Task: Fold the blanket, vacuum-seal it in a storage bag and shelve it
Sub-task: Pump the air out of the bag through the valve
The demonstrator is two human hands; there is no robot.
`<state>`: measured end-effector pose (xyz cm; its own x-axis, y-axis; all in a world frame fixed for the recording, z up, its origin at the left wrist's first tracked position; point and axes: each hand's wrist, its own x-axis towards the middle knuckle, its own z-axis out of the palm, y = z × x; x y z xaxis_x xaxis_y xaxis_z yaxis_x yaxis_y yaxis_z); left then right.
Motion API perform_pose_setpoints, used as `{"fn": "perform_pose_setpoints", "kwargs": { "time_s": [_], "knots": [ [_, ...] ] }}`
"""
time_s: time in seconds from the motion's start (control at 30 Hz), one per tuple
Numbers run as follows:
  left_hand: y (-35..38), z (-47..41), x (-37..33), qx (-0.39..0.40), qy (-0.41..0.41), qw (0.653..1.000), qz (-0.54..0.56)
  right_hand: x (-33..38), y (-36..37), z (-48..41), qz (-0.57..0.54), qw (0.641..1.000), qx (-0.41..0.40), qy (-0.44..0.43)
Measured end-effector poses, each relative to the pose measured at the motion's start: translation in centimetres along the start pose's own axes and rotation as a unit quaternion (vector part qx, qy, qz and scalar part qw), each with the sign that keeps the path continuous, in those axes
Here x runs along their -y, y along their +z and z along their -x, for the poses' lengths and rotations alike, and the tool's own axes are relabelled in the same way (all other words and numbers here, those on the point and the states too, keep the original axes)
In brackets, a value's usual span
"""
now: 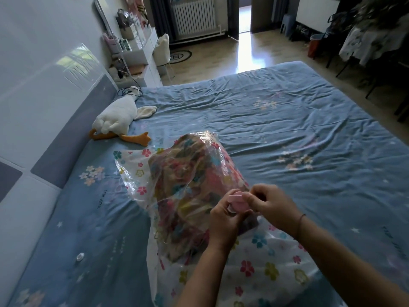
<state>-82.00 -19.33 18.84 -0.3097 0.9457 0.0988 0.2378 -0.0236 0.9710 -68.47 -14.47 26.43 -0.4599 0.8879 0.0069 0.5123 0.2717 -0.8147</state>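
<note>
Lying on blue bedsheet (276, 129), storage bag (261, 269); radiator (194, 16) beyond.

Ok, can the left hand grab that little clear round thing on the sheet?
Probably yes: the clear round thing lies uncovered on the sheet beside the storage bag. But the left hand grips the pink valve, so it must let go first.

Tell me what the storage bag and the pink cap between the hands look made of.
The storage bag: thin clear plastic film, glossy, flower-printed; it crinkles and shows the blanket through it. The pink cap: probably rigid plastic, smooth, with a soft sheen; partly covered.
</note>
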Motion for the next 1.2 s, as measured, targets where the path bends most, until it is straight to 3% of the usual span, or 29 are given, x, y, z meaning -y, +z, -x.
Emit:
{"fn": "perform_pose_setpoints", "kwargs": {
  "time_s": [0.07, 0.17, 0.23, 0.3, 0.37, 0.47, 0.53, 0.6, 0.67, 0.73, 0.8, 0.87, 0.93, 1.0, 1.07, 1.2],
  "knots": [
    [-0.2, -0.1, -0.1, 0.001, 0.007, 1.0, 0.001, 2.9, -2.2, 0.7, -0.136, 0.988, -0.007, -0.076],
    [-0.1, -0.2, -0.1, 0.003, 0.005, 1.0, -0.008, 5.2, -4.2, 1.2, -0.342, 0.93, 0.02, -0.132],
    [0.0, -0.2, -0.3, -0.007, -0.002, 1.0, -0.007, 3.6, -2.8, 0.8, -0.284, 0.953, 0.009, -0.102],
    [0.1, 0.0, 0.0, -0.004, -0.001, 1.0, -0.008, 0.6, -0.4, 0.3, -0.125, 0.992, 0.003, -0.032],
    [0.2, 0.2, -0.1, -0.003, -0.002, 1.0, -0.007, -1.2, 0.8, 0.3, -0.033, 0.999, 0.001, 0.016],
    [-0.1, 0.1, -0.1, 0.0, -0.001, 1.0, 0.0, 1.6, -1.3, 0.8, -0.113, 0.992, -0.008, -0.061],
    [-0.2, -0.1, -0.1, 0.001, 0.004, 1.0, -0.006, 4.2, -3.5, 1.2, -0.259, 0.958, 0.007, -0.123],
    [-0.1, -0.2, -0.2, -0.002, 0.003, 1.0, -0.01, 5.0, -4.3, 1.0, -0.323, 0.934, 0.007, -0.154],
    [0.0, -0.3, -0.3, -0.004, -0.001, 1.0, -0.005, 3.4, -3.0, 0.5, -0.249, 0.96, -0.003, -0.126],
    [0.2, -0.1, -0.2, 0.006, 0.005, 1.0, -0.01, 0.2, -0.7, 0.0, -0.103, 0.994, 0.008, -0.046],
    [0.2, 0.1, -0.1, 0.013, 0.004, 1.0, -0.017, -1.7, 0.6, -0.1, -0.016, 0.999, 0.021, 0.024],
    [0.1, 0.1, 0.0, 0.011, 0.007, 1.0, -0.009, -0.8, -0.2, 0.0, -0.026, 1.0, 0.014, -0.002],
    [0.0, -0.2, 0.0, 0.011, 0.015, 1.0, -0.014, 2.0, -2.2, 0.2, -0.12, 0.99, 0.01, -0.075],
    [-0.1, -0.5, 0.1, 0.008, 0.013, 1.0, -0.019, 4.3, -4.1, 0.2, -0.256, 0.958, 0.018, -0.132],
    [-0.2, -0.7, 0.1, 0.001, 0.004, 1.0, -0.021, 4.6, -4.1, 0.0, -0.312, 0.94, 0.012, -0.136],
    [0.1, -0.4, 0.4, 0.0, 0.002, 1.0, -0.025, 0.0, 0.2, -0.1, -0.082, 0.997, 0.005, 0.006]
  ]
}}
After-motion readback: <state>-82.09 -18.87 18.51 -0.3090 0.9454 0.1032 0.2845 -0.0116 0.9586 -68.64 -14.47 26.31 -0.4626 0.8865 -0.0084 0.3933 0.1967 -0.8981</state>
